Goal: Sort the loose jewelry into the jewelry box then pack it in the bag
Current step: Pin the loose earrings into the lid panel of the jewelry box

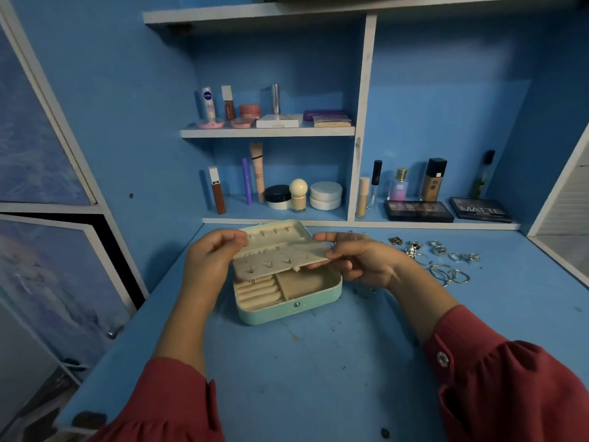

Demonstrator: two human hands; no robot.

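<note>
- The mint jewelry box [288, 309] is sitting open on the blue surface [318, 378], its cream ring rolls and side compartment showing.
- The left hand [212, 255] is pinching the left edge of the cream earring panel [280, 258], which is tilting over the box tray with small earrings pinned in it.
- The right hand [357, 258] is gripping the panel's right edge between thumb and fingers.
- Loose jewelry [441, 260], silver rings, hoops and a gold piece, is lying on the surface to the right, apart from the box.
- Cosmetics are standing on the shelves [267, 132] behind.
</note>
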